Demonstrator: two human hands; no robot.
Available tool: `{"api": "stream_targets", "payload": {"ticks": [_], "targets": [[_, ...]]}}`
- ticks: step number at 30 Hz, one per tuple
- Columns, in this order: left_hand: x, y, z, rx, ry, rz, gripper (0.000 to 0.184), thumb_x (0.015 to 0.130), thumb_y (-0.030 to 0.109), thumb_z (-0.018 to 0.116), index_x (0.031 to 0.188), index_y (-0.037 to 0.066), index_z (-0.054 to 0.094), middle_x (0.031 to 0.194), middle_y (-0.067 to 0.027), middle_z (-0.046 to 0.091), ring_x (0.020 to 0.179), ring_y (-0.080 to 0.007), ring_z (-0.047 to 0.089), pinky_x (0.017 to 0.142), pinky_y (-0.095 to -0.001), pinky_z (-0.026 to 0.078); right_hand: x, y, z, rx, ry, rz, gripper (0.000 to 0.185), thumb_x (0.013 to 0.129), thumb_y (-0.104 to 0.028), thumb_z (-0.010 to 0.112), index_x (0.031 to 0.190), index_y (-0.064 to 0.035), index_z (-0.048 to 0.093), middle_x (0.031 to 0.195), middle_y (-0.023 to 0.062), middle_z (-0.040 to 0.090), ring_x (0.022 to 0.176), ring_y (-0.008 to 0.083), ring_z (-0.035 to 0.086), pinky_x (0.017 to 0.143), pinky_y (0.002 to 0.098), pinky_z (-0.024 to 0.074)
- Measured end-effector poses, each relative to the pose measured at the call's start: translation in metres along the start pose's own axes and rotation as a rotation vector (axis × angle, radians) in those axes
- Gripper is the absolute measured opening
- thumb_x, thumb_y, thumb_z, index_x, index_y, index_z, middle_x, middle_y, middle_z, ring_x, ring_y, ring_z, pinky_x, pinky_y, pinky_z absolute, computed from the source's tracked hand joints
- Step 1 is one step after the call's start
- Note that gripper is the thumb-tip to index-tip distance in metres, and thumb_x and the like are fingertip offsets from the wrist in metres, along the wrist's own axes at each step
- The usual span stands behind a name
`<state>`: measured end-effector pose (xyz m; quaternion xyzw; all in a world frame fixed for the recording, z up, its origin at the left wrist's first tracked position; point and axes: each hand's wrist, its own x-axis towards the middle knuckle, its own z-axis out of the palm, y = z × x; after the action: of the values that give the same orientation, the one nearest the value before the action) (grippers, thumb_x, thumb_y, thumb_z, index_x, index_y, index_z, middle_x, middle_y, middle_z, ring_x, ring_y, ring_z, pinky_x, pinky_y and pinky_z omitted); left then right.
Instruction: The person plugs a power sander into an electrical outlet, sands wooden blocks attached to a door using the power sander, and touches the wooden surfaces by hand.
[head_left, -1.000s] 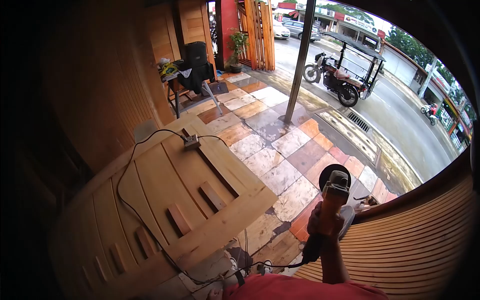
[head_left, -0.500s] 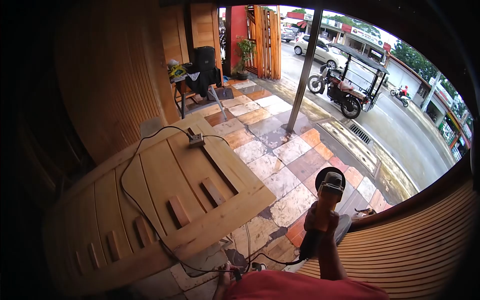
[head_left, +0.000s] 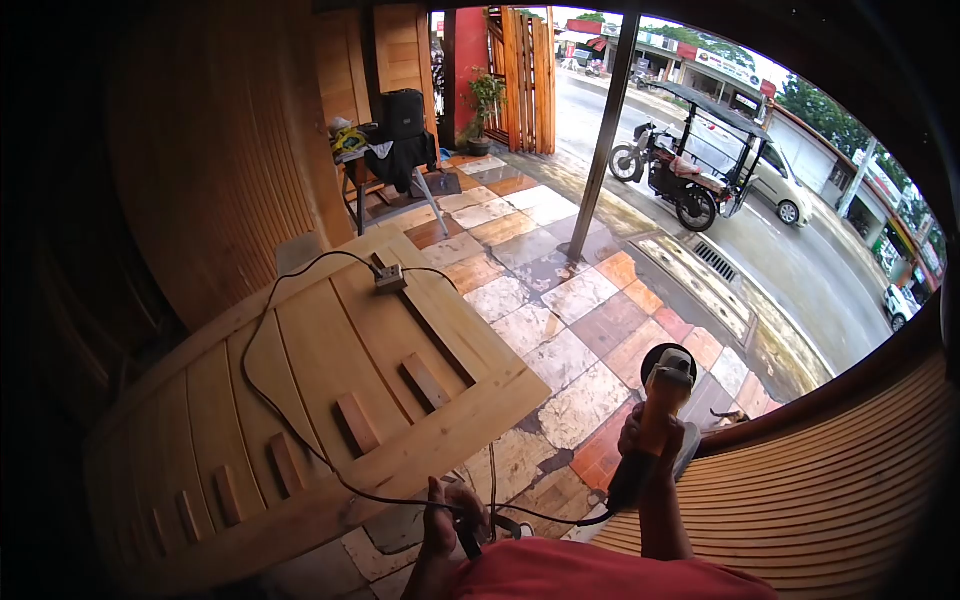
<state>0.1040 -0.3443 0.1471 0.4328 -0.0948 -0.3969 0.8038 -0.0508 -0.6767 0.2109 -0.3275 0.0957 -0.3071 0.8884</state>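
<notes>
My right hand (head_left: 650, 432) is wrapped round the body of an orange and black angle grinder (head_left: 662, 405), held up over the tiled floor with its dark disc at the top. From its lower end a black cord (head_left: 560, 519) runs left toward my left hand (head_left: 455, 505), whose fingers are closed round the cord near the front edge of a wooden door panel (head_left: 440, 440). The cord continues over the panel to a small socket box (head_left: 389, 280). Several short wood blocks (head_left: 357, 422) lie in a row on the panel.
A metal post (head_left: 600, 150) stands beyond the panel. Behind it are a parked motorcycle with a roofed sidecar (head_left: 685, 175) and a passing car (head_left: 785, 190). A cluttered stand with a black case (head_left: 403, 115) is at the back left. Slatted wood (head_left: 800, 500) lies at the right.
My left hand has risen from low beside my shirt to the panel's front edge, lifting the cord. The grinder has shifted slightly. On the road, the car has moved right behind the sidecar.
</notes>
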Motion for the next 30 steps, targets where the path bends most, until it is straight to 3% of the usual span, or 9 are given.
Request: {"api": "stream_targets", "payload": {"ticks": [3,5,7,9,16,18,21,24,30], "targets": [[0.004,0.066,0.021,-0.19,0.107,0.172,0.094,0.107,0.071,0.018,0.064,0.001,0.064,0.054,-0.0177,0.06,0.039,-0.0272,0.051,0.037,-0.0326,0.04,-0.005,0.0,0.008,0.002,0.038,-0.017,0.058,0.089,-0.051,0.066,0.116,-0.0006,0.055,0.088,0.0101,0.059,0.074,0.0197,0.061,0.062,0.0332,0.0542],[0.01,0.098,0.016,-0.28,0.082,0.439,0.087,0.111,0.063,0.017,0.058,0.005,0.056,0.046,-0.0138,0.05,0.031,-0.024,0.04,0.029,-0.0314,0.028,-0.007,-0.001,0.014,0.009,0.042,-0.018,0.058,0.09,-0.051,0.066,0.116,-0.0005,0.055,0.087,0.0099,0.059,0.072,0.0194,0.06,0.062,0.0332,0.0543],[0.013,0.139,0.008,-0.246,-0.073,0.664,0.079,0.114,0.054,0.018,0.057,0.01,0.049,0.046,-0.0084,0.043,0.031,-0.0187,0.035,0.028,-0.0288,0.027,-0.01,-0.003,0.019,0.011,0.029,-0.008,0.058,0.09,-0.051,0.066,0.117,-0.0003,0.055,0.087,0.0097,0.058,0.071,0.0192,0.06,0.061,0.0332,0.0542],[0.021,0.166,0.001,-0.347,-0.022,0.881,0.069,0.115,0.052,0.02,0.062,0.014,0.04,0.048,-0.0055,0.039,0.03,-0.0156,0.028,0.028,-0.0271,0.027,-0.01,-0.003,0.031,0.013,0.015,-0.024,0.059,0.09,-0.051,0.066,0.117,-0.0004,0.054,0.086,0.0095,0.058,0.07,0.0192,0.059,0.061,0.0331,0.0538],[0.05,0.233,-0.038,-0.456,-0.26,0.922,0.054,0.116,0.043,0.028,0.072,0.014,0.04,0.052,-0.0061,0.042,0.031,-0.0146,0.026,0.028,-0.0287,0.027,0.015,0.013,0.042,0.049,-0.047,-0.085,0.062,0.09,-0.055,0.066,0.117,-0.0002,0.055,0.085,0.0086,0.057,0.068,0.0197,0.058,0.06,0.0322,0.0529],[0.058,0.241,-0.054,-0.526,-0.111,0.941,0.056,0.117,0.042,0.027,0.073,0.012,0.044,0.053,-0.0097,0.045,0.033,-0.0155,0.025,0.028,-0.0258,0.027,0.029,0.023,0.051,0.127,-0.07,-0.123,0.061,0.09,-0.054,0.067,0.116,0.0002,0.055,0.086,0.0087,0.057,0.069,0.0209,0.058,0.062,0.032,0.0529],[0.076,0.243,-0.105,-0.543,-0.048,0.903,0.043,0.113,0.032,0.034,0.086,0.007,0.056,0.078,-0.0148,0.061,0.041,-0.0179,0.04,0.044,-0.0259,0.038,0.047,0.039,0.09,0.212,-0.062,-0.18,0.057,0.093,-0.05,0.068,0.12,-0.0014,0.053,0.092,0.0077,0.057,0.079,0.0195,0.058,0.071,0.0299,0.0531],[0.082,0.268,-0.118,-0.511,0.126,0.874,0.046,0.111,0.037,0.035,0.086,0.006,0.059,0.079,-0.0168,0.062,0.042,-0.0201,0.042,0.042,-0.026,0.039,0.071,0.052,0.099,0.258,-0.11,-0.123,0.056,0.093,-0.048,0.067,0.121,-0.0019,0.053,0.094,0.0068,0.056,0.082,0.02,0.058,0.077,0.033,0.0531],[0.062,0.346,-0.104,-0.283,0.051,0.942,0.043,0.11,0.034,0.038,0.08,0.008,0.057,0.071,-0.0144,0.059,0.041,-0.0197,0.042,0.038,-0.0268,0.038,0.11,0.071,0.14,0.284,-0.274,-0.059,0.063,0.088,-0.052,0.068,0.121,-0.0004,0.053,0.093,0.0066,0.054,0.078,0.0194,0.056,0.072,0.0328,0.0494]]}}
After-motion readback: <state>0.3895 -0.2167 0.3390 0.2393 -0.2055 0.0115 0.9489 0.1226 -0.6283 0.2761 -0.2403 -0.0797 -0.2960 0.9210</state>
